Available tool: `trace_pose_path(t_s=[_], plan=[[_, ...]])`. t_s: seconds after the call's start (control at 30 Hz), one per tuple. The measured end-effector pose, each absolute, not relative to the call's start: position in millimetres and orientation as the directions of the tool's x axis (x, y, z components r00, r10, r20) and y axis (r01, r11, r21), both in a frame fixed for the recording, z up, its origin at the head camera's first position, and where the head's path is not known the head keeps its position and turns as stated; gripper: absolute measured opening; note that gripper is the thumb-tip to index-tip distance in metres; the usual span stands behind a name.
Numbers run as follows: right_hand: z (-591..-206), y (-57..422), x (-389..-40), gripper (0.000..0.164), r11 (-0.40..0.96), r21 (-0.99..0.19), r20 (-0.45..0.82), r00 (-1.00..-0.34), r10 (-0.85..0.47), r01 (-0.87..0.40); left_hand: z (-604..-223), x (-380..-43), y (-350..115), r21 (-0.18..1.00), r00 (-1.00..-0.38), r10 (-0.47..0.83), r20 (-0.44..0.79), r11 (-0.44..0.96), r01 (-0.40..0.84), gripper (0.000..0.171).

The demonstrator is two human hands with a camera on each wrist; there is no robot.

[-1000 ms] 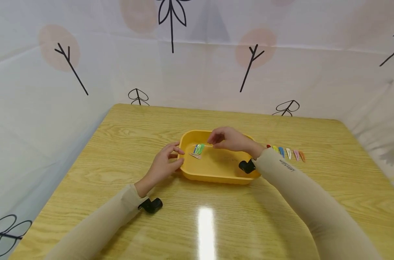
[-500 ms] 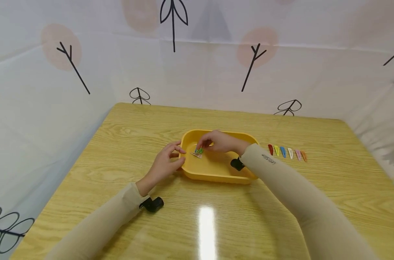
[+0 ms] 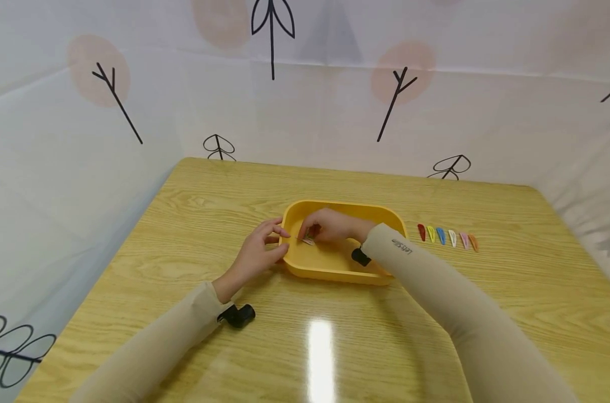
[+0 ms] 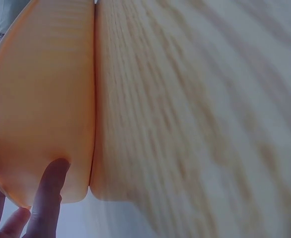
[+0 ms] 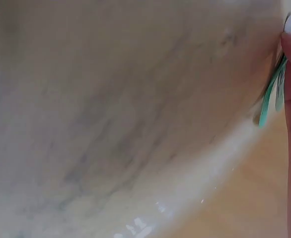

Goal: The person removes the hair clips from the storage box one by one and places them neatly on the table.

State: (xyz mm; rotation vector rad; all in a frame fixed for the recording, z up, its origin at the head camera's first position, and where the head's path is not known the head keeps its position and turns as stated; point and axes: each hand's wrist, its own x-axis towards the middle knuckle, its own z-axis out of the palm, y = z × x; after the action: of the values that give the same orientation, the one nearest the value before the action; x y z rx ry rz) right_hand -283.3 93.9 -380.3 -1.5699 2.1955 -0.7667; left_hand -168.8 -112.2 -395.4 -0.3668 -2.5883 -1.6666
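Apparently six hair clips [image 3: 441, 236] were done, lined up to the right of my right hand [image 3: 330, 225], which pinched a green clip [image 5: 268, 100], others left in the tray [image 3: 337, 276] my left hand [image 3: 254, 252] held.

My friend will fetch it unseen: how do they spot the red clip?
On the wooden table, find the yellow tray. To its right lies a row of six clips. The red clip is at the row's left end, nearest the tray, and the only red one.

right grip [image 3: 328, 225] lowered onto hair clips [image 3: 308, 241] in yellow tray [image 3: 335, 275], most now hidden, red clip [image 3: 422, 233] fully uncovered
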Motion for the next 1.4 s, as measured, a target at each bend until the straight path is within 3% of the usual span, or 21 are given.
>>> trace_pose_path(t_s=[0.3, 0.6, 0.8, 1.0, 1.4], plan=[[-377.6, 90.3, -279.5, 0.019, 0.238, -0.544, 0.032, -0.303, -0.952, -0.805, -396.0, -169.6, -112.6, 0.887, -0.971, 0.170, 0.169, 0.404, 0.225, 0.013], [-379.3, 89.0, -277.3, 0.019, 0.317, -0.504, 0.043, -0.390, -0.920, -0.803, -390.6, -166.4, -110.9, 0.897, -0.973, 0.176, 0.152, 0.388, 0.210, 0.014], [-375.8, 90.5, -273.9, 0.027, 0.335, -0.489, 0.019, -0.393, -0.919, -0.806, -396.0, -169.5, -111.6, 0.887, -0.971, 0.175, 0.161, 0.407, 0.220, 0.013], [-378.0, 92.0, -275.0, 0.018, 0.330, -0.495, 0.014, -0.387, -0.922, -0.804, -396.3, -169.4, -112.1, 0.897, -0.972, 0.174, 0.157, 0.387, 0.214, 0.015], [-378.9, 88.9, -274.2, 0.009, 0.422, -0.493, 0.007, -0.488, -0.873, -0.761, -394.5, -168.1, -111.1, 0.892, -0.974, 0.176, 0.141, 0.403, 0.202, 0.013]])
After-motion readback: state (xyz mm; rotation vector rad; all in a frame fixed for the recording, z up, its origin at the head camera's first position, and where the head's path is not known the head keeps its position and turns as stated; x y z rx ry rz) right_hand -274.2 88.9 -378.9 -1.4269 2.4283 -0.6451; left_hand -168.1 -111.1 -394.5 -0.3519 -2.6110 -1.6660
